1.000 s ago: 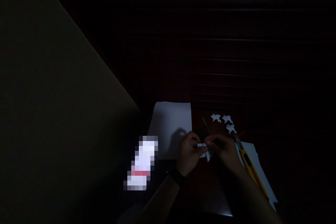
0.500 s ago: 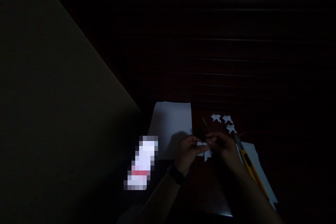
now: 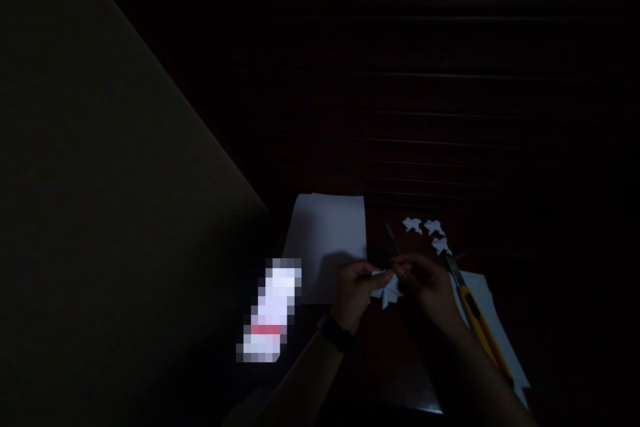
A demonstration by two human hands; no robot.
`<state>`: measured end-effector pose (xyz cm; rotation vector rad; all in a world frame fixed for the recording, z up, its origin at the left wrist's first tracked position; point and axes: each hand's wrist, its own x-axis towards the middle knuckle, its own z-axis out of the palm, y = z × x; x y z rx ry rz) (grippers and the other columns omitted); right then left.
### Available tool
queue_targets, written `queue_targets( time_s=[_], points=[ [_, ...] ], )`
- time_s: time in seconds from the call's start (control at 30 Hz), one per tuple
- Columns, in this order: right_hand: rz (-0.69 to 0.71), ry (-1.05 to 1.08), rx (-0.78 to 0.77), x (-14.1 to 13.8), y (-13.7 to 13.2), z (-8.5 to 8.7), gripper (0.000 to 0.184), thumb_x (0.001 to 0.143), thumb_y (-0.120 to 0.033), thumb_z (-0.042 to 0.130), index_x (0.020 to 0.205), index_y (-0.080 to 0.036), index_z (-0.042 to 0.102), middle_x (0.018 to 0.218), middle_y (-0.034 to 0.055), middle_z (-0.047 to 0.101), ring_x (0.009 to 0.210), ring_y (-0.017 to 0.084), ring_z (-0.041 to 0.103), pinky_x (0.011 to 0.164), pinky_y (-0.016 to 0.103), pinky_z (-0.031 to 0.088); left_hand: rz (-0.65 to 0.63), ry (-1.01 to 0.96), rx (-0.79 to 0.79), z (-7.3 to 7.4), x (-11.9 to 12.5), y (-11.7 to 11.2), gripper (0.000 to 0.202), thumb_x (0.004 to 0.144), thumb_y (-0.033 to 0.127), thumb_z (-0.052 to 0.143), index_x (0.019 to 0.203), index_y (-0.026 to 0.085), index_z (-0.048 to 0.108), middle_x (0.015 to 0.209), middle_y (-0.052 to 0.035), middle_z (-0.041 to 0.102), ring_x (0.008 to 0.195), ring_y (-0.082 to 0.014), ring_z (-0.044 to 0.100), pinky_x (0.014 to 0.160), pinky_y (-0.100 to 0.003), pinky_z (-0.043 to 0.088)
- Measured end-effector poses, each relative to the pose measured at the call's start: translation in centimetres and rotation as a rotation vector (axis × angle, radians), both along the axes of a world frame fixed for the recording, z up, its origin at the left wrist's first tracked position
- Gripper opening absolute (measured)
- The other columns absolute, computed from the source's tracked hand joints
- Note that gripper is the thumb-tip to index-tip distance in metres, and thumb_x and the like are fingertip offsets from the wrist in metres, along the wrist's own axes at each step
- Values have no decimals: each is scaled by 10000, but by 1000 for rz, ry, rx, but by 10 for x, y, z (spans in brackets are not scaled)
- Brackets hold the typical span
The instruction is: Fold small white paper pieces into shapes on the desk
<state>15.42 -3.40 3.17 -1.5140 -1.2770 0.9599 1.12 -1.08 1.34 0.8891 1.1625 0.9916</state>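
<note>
From my end, at far left, I see a pale wall [image 3: 125, 120] in deep shadow. Next comes a bright, pixelated panel [image 3: 270, 310], too masked to identify, then white sheets [image 3: 325, 227] lying flat on the dark surface [image 3: 385, 373].

My left hand [image 3: 353, 293], a dark band [image 3: 337, 333] at its wrist, pinches the folded paper [image 3: 386, 295] between thumb and fingers, just right of the sheets. A thin dark tool [image 3: 391, 235] lies behind it. My right hand [image 3: 425, 283] has thumb and fingertips closed on the paper's upper right edge.

Beyond, three small folded shapes [image 3: 412, 225] sit near one another; I take those as done. The piece in hand already has several points, so I judge it well along, though it is not yet laid with them; which creases remain, I cannot tell.

At far right, a yellow cutter [image 3: 479, 321], blade out, rests along more white paper [image 3: 500, 327]. Those sheets look unfolded.
</note>
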Motion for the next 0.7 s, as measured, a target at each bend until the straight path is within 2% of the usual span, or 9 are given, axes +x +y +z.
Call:
queue_targets(
  time_s=[0.17, 0.27, 0.37, 0.47, 0.57, 0.7],
  points=[
    [54, 9, 6, -2, -1, 8, 243, 856, -374, 488, 980, -215, 624, 914, 42, 647, 858, 207, 587, 733, 296, 437, 58, -12, 39, 6, -1, 0, 187, 592, 287, 756, 590, 131, 653, 550, 17, 599, 522, -100, 537, 501, -199, 397],
    [160, 36, -23, -4, -1, 9, 319, 799, -380, 576, 1075, -222, 581, 844, 24, 632, 792, 195, 593, 690, 286, 452, 114, -4, 70, 8, -2, 1, 190, 622, 288, 738, 586, 130, 638, 556, 19, 591, 536, -96, 528, 513, -199, 395],
    [173, 9, -21, -6, -1, 4, 413, 714, -344, 676, 1096, -227, 571, 760, -2, 609, 705, 179, 587, 642, 276, 456, 127, -10, 80, 7, -4, 2, 205, 646, 303, 725, 602, 131, 621, 563, 24, 581, 525, -86, 504, 502, -195, 383],
    [153, 6, -28, -7, 0, -1, 380, 718, -316, 674, 1076, -228, 581, 685, -18, 594, 643, 167, 575, 608, 272, 450, 123, -38, 54, 7, -5, 2, 217, 640, 304, 733, 607, 128, 610, 556, 30, 564, 510, -78, 489, 497, -194, 380],
    [208, 72, -34, -6, 0, -3, 383, 715, -296, 682, 1075, -218, 573, 703, -11, 606, 661, 167, 580, 613, 270, 451, 134, -43, 58, 8, -4, 0, 223, 620, 291, 749, 593, 119, 609, 558, 20, 567, 524, -84, 501, 504, -197, 384],
    [220, 144, -37, -4, -1, -3, 346, 739, -304, 664, 1057, -197, 580, 674, -13, 596, 619, 145, 549, 573, 249, 423, 72, -44, 82, 12, -3, -3, 211, 637, 307, 737, 656, 119, 642, 606, -4, 600, 541, -95, 518, 510, -205, 395]
  ],
)
